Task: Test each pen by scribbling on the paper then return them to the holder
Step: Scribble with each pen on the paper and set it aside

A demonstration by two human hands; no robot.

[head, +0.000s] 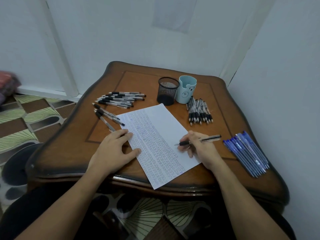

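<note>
Right hand: your right hand [199, 148] pinches the pen [200, 140] by its black grip, tip aimed toward your left hand.
Left hand: your left hand [114, 149] lies flat with relaxed fingers, grasping nothing and pressing down the near-side edge of the paper [155, 132].
Tip contact: the tip is at the sheet just ahead of your right fingers. Whether it actually touches is not clear from this view.
Paper: between both hands, packed with scribbles; its near corner hangs over the worktop [72, 149] edge.
Holders: the mesh holder [167, 90] and blue cup [187, 89] stand beyond the hands, side by side; no pens show above either rim.
Pen stock: a fanned pile [119, 99] lies beyond your left hand, with three loose pens [106, 115] just past its fingertips. A bundle [200, 111] lies beyond your right hand, and the blue pens [247, 153] are outboard of it.
Risk 1: a fresh mark may be lost among the old ones because the sheet is so full. Scribble in the blank strip.
Risk 2: the sheet may skid or tip off the edge if your left hand lifts during a stroke.
Risk 3: tested and untested pens may get mixed, since four groups lie loose.
Risk 4: your left fingers may nudge the nearest loose pen and set it rolling.
</note>
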